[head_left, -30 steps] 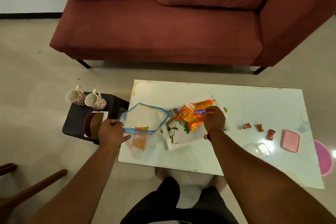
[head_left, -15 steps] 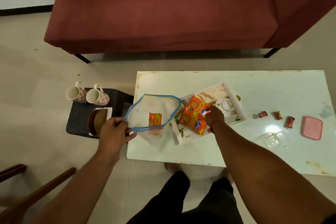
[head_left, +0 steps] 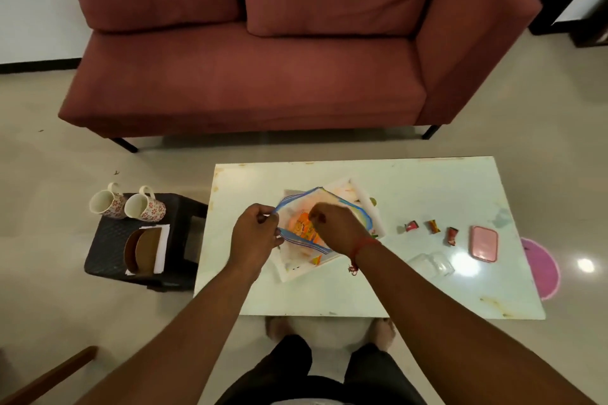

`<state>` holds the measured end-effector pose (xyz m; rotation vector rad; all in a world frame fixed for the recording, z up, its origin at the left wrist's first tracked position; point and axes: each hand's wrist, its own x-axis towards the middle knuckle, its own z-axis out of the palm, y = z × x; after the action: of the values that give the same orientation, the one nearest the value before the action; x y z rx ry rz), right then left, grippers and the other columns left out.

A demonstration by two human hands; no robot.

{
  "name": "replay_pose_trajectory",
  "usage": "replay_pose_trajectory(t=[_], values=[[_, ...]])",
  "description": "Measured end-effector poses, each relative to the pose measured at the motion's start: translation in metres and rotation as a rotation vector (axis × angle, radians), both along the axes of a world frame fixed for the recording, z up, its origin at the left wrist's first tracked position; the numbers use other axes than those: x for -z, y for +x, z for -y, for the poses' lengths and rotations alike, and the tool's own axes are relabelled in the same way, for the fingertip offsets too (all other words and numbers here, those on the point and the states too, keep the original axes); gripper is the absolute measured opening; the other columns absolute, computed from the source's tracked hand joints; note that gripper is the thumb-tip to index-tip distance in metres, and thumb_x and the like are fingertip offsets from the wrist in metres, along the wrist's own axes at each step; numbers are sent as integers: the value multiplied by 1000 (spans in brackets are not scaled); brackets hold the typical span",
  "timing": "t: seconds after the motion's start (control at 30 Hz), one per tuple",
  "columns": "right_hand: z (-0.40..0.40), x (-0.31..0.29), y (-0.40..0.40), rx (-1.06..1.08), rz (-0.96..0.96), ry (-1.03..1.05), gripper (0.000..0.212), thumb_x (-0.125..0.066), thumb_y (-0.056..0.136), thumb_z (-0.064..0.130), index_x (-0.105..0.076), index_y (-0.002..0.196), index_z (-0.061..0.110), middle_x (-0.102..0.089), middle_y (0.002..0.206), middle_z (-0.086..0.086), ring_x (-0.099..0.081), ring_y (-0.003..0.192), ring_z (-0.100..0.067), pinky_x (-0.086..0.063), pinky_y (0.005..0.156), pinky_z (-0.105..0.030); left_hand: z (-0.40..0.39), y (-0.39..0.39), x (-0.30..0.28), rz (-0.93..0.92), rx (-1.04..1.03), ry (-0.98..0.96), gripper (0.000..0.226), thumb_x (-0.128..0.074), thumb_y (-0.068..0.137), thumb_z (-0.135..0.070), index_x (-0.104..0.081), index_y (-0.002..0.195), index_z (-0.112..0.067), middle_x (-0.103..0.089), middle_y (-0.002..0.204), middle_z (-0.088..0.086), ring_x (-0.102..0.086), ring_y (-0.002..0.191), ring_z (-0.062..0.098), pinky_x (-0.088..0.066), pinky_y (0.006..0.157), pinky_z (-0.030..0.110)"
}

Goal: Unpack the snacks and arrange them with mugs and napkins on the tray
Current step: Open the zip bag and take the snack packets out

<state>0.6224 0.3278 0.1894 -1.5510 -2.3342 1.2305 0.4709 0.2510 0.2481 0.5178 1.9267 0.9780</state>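
A clear zip bag with a blue rim (head_left: 332, 199) is held open over the white tray (head_left: 368, 207) on the white table (head_left: 411, 286). My left hand (head_left: 255, 233) pinches the bag's left rim. My right hand (head_left: 335, 228) reaches into the bag's mouth with curled fingers, right beside an orange snack packet (head_left: 301, 228); whether it holds the packet is hidden. Another orange packet (head_left: 316, 260) shows at the tray's near edge. Two floral mugs (head_left: 128, 205) lie on their sides on a black stool (head_left: 108, 253), with white napkins (head_left: 161, 248) beside them.
Three small wrapped candies (head_left: 432, 229), a pink lidded box (head_left: 483, 243) and a clear plastic container (head_left: 431, 265) lie on the table's right half. A brown disc (head_left: 144, 250) rests on the napkins. A red sofa (head_left: 263, 76) stands behind the table; a pink mat (head_left: 541, 268) lies at right.
My right hand left the orange packets on the tray and moved into the bag's mouth. My left hand carried the bag rightward, over the tray.
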Motion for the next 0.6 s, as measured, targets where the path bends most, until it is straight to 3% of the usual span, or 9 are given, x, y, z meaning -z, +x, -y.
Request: replay_pose_trajectory(t=[0.13,0.23,0.37,0.4,0.47,0.6], values=[[-15,-4,34,-222,407,-255,41,-42,102,19,-47,139,2,-47,147,-16,-48,131,-33,-36,105,-35,-15,54,-23,-43,84,56,11,-55,97,-12,-64,95,-17,-67,92,10,-67,79,19,-63,72,40],[-28,-8,68,-321,443,-230,53,-42,104,20,-25,152,7,-24,161,-10,-31,144,-27,-23,114,-33,-24,92,-37,-58,113,104,11,-55,98,-12,-64,96,-18,-68,94,4,-69,83,16,-63,70,34],[-43,-6,103,-214,539,-116,40,-39,104,17,-45,140,-2,-46,146,-19,-44,135,-32,-42,94,-32,-35,127,-46,-99,115,149,9,-54,99,-14,-62,99,-18,-67,95,2,-69,84,16,-62,66,28],[-48,-3,109,-168,541,-68,38,-39,104,16,-48,137,-1,-49,143,-18,-46,133,-32,-42,96,-32,-37,133,-47,-111,113,153,9,-54,99,-15,-62,100,-18,-67,97,1,-69,85,16,-62,65,27],[-50,-2,115,-70,496,-5,35,-41,102,15,-53,131,0,-55,137,-16,-50,129,-31,-41,99,-33,-41,139,-46,-148,98,129,7,-55,99,-19,-60,103,-20,-66,102,0,-69,90,18,-60,61,23],[-51,-8,106,165,265,88,26,-51,93,16,-62,113,3,-66,114,-16,-63,108,-32,-49,88,-35,-42,137,-39,-188,11,64,6,-56,98,-22,-59,104,-21,-65,107,1,-68,92,21,-60,63,23]])
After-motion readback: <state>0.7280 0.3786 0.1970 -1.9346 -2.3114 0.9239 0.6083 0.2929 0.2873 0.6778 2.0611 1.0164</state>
